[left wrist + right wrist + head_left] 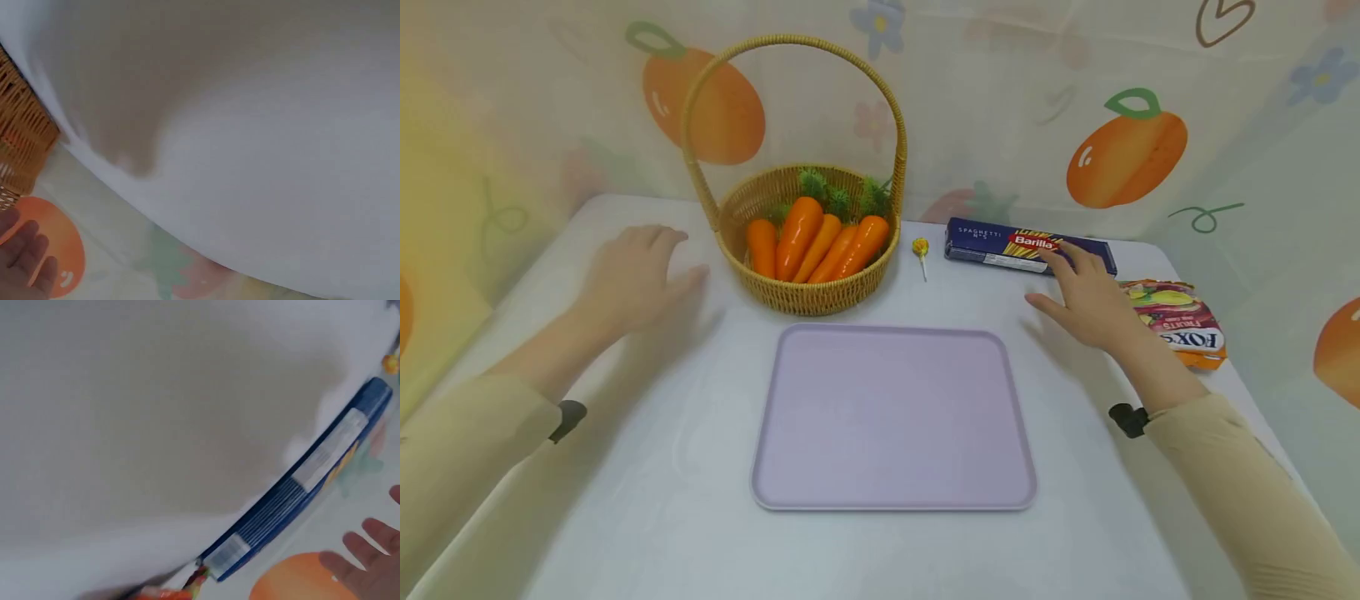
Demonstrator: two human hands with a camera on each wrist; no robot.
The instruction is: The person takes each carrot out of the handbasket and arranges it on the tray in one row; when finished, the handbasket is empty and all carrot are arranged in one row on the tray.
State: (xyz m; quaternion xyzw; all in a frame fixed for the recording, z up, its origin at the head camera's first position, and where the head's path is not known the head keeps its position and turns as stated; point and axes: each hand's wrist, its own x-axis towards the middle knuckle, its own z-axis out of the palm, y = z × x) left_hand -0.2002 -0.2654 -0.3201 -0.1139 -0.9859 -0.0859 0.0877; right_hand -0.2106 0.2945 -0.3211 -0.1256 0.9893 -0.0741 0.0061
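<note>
My left hand (632,279) hovers over the table left of a wicker basket (812,300), its fingers relaxed and holding nothing. Several orange carrots (801,237) with green tops lie in the basket. On the right, my right hand (1090,296) is held above the table with fingers spread and nothing in it. Its fingertips overlap a blue Barilla spaghetti box (992,242) in the head view. Just beyond that wrist lies a Fox's fruit candy bag (1187,325), partly covered by the hand. In the right wrist view, the fingers (359,547) appear apart from the box (275,506).
A pale purple tray (895,417) lies on the white table (670,500) between the arms. One yellow lollipop (921,247) rests between basket and box. The basket's tall handle (793,40) arches upward. Behind the table hangs a curtain (985,108) printed with fruit.
</note>
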